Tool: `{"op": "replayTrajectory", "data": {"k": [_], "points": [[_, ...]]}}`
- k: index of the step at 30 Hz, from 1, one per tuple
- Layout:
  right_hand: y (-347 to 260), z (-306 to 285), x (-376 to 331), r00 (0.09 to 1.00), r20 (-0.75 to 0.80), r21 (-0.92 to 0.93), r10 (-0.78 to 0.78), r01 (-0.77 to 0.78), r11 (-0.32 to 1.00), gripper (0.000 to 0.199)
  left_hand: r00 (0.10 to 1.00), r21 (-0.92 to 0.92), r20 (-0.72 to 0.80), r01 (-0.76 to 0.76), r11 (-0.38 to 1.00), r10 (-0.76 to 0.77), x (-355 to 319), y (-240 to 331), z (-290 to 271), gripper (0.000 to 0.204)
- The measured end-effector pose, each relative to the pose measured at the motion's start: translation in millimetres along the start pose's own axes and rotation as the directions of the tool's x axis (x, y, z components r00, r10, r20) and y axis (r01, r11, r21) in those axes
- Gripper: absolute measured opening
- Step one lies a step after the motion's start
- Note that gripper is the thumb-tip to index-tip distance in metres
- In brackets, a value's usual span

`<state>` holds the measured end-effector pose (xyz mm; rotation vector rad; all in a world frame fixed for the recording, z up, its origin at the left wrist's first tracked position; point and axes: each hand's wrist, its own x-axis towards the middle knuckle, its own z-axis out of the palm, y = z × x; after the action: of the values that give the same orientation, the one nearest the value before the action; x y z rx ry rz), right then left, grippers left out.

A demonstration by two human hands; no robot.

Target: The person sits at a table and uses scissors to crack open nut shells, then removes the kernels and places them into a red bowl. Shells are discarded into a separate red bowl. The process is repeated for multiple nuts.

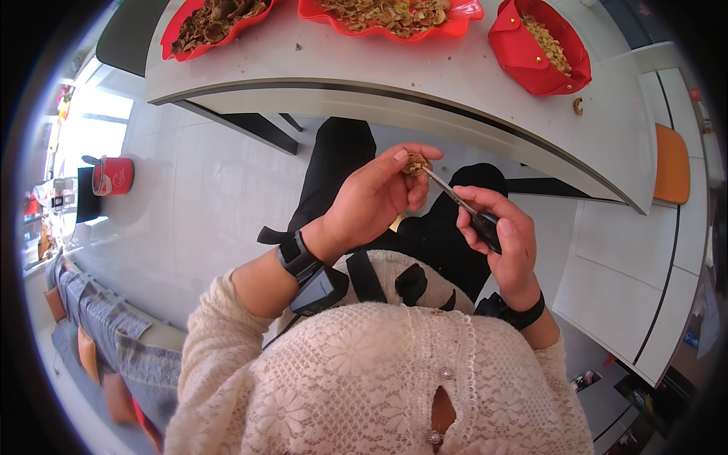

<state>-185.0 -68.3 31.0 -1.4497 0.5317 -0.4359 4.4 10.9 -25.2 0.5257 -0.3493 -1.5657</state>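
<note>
Head view: left hand (pixel 375 199) fingers pinch a brown, wrinkled walnut (pixel 415 163) (right hand (pixel 506 236) grips a pick (pixel 462 206)).

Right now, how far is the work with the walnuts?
Done: the middle dish and left dish on the table hold broken shells, and the red bowl holds pale kernels. In hand: the left hand holds a walnut piece, and the right hand points a thin tool into it. Left: one scrap lies beside the bowl; I see no whole walnuts.
</note>
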Motion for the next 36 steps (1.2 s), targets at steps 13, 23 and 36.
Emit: {"op": "replayTrajectory", "data": {"k": [13, 23, 36], "points": [[1, 2, -13, 0.999, -0.052, -0.131, -0.003, -0.004, 0.991, 0.05, 0.997, 0.017, -0.03, -0.065, 0.998, 0.066, -3, -22, 9, 0.038], [-10, 1, -13, 0.999, -0.023, -0.178, 0.041, -0.045, 0.983, 0.049, 0.981, 0.125, -0.17, -0.077, 0.989, 0.097, 2, -28, 16, 0.037], [18, 12, -7, 0.998, -0.068, 0.139, 0.014, -0.004, 0.99, 0.056, 0.915, 0.151, -0.333, -0.189, 0.97, 0.23, 9, -37, 25, 0.046]]}}
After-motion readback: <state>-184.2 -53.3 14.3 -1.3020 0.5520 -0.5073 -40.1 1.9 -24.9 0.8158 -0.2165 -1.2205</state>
